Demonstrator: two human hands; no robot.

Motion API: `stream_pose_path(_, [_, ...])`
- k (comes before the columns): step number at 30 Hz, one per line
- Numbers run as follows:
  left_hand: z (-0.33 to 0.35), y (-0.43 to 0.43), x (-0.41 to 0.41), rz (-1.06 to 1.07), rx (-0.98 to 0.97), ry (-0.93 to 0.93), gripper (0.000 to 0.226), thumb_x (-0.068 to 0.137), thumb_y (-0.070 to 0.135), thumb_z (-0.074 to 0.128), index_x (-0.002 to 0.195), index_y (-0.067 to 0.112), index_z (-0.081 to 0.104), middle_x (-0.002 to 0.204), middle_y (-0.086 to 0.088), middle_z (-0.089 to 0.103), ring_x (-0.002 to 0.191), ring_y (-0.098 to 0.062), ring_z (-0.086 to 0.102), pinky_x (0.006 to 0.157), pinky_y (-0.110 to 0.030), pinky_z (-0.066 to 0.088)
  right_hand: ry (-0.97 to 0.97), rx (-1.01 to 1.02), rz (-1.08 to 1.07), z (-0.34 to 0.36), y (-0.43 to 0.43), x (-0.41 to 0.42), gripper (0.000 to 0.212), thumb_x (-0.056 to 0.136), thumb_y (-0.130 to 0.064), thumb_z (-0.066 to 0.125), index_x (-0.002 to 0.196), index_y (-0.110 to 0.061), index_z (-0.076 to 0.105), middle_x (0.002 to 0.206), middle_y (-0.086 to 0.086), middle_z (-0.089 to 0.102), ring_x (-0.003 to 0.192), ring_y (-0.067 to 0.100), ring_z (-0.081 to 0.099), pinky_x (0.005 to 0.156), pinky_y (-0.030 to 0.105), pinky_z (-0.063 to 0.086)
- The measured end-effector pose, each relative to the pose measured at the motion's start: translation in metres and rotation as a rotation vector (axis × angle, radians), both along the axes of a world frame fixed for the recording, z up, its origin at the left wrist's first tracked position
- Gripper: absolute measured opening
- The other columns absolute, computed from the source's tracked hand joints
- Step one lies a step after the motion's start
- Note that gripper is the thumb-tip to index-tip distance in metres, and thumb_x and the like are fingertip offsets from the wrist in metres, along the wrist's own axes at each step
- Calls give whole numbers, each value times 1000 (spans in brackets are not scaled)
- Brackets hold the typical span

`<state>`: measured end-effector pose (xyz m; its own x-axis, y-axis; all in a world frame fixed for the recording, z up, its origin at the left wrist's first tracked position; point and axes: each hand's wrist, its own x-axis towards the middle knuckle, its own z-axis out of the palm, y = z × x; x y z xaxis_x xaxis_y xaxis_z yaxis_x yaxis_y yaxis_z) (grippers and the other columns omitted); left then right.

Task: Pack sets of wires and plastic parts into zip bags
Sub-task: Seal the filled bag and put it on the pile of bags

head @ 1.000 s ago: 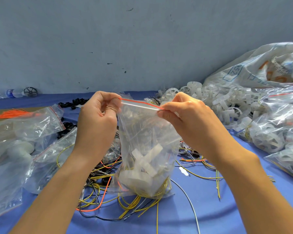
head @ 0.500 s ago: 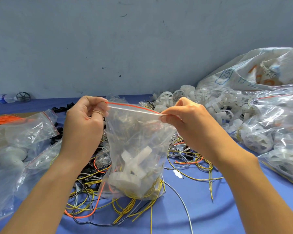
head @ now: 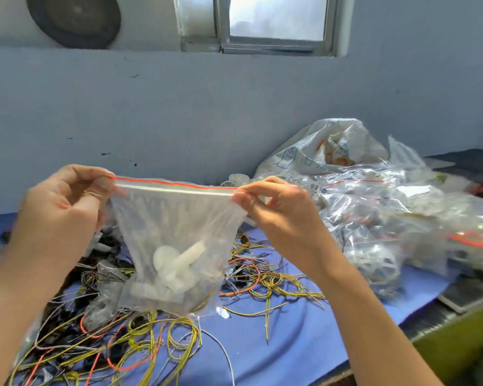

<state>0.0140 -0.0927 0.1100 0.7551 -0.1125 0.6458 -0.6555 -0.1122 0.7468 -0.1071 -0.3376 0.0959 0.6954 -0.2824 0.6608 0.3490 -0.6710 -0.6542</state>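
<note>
A tangle of yellow, orange and black wires (head: 140, 338) crowds the blue cloth (head: 290, 344) under and to the left of the raised clear zip bag (head: 176, 232). On the right, a heap of filled clear plastic bags (head: 388, 218) and a white woven sack (head: 332, 146) behind it bar the way. Bare cloth lies open at the front, between wires and heap.

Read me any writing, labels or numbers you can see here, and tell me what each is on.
"52": blue boxed digits on the white sack.
Its other blue and orange print: too blurred to read.
Held zip bag: no writing.
</note>
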Motion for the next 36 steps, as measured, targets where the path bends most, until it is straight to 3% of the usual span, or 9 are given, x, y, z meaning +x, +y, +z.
stream_pose_path(3, [27, -24, -13, -139, -9, -10, 21, 96, 22, 52, 84, 34, 65, 84, 6, 75, 39, -10, 49, 39, -14, 42, -35, 229, 94, 23, -17, -26, 9, 93, -23, 68, 88, -23, 76, 75, 0, 70, 43, 6, 52, 49, 21, 45])
stream_pose_path(6, [48, -61, -16, -267, -60, 147, 25, 100, 16, 50, 82, 28, 63, 78, 1, 76, 46, -15, 66, 42, -20, 51, -57, 368, 140, 40, -41, -40, 10, 95, -21, 65, 92, -19, 75, 82, 2, 75, 39, 11, 53, 42, 17, 44])
stream_pose_path(10, [59, -139, -7, -425, -5, 355, 12, 101, 13, 50, 93, 12, 57, 73, -7, 75, 64, -21, 74, 51, -23, 57, 24, 604, 105, 41, -92, -38, 13, 98, -15, 58, 91, -11, 69, 80, 8, 72, 51, 15, 66, 52, 25, 56])
stream_pose_path(14, [87, -248, 0, -559, 51, 367, 19, 103, 8, 44, 88, 8, 55, 78, -14, 68, 60, -15, 72, 59, -24, 60, -56, 717, 20, 53, -172, -34, 14, 97, -8, 57, 85, -8, 65, 75, 7, 67, 56, 8, 66, 63, 21, 58])
stream_pose_path(19, [163, -397, 3, -654, -81, 163, 25, 100, -1, 43, 83, 12, 56, 65, -5, 70, 61, -13, 70, 72, -30, 61, -281, 394, -338, 124, -291, -39, 20, 96, -11, 60, 80, -20, 68, 68, -8, 68, 66, 6, 62, 74, 23, 55])
stream_pose_path(23, [159, -513, 18, -613, -91, 41, 27, 87, -7, 55, 79, 18, 58, 77, -5, 64, 78, -23, 62, 85, -42, 54, -162, -27, -745, 134, -375, -36, 18, 96, -21, 56, 93, -26, 74, 84, -12, 72, 82, 3, 66, 77, 20, 50])
stream_pose_path(27, [63, -604, 43, -538, 222, -83, 15, 90, -1, 54, 94, 10, 63, 98, -12, 66, 86, -24, 60, 82, -41, 51, 187, -225, -927, 67, -446, -29, 25, 99, -19, 52, 112, -17, 72, 113, 11, 71, 110, 31, 62, 85, 32, 48])
stream_pose_path(31, [-52, -633, 54, -584, 699, -360, 20, 93, 0, 47, 104, 9, 61, 104, -10, 67, 94, -27, 61, 80, -35, 47, 654, -332, -903, -34, -476, -40, 28, 100, -11, 48, 116, -19, 71, 121, 9, 68, 114, 32, 59, 92, 37, 49])
stream_pose_path(36, [-59, -642, 67, -612, 878, -679, 18, 97, 10, 47, 102, 17, 62, 107, -1, 64, 99, -26, 60, 84, -41, 50, 791, -400, -888, -57, -473, -38, 34, 95, -4, 52, 115, -24, 70, 118, 5, 68, 110, 30, 61, 88, 42, 51])
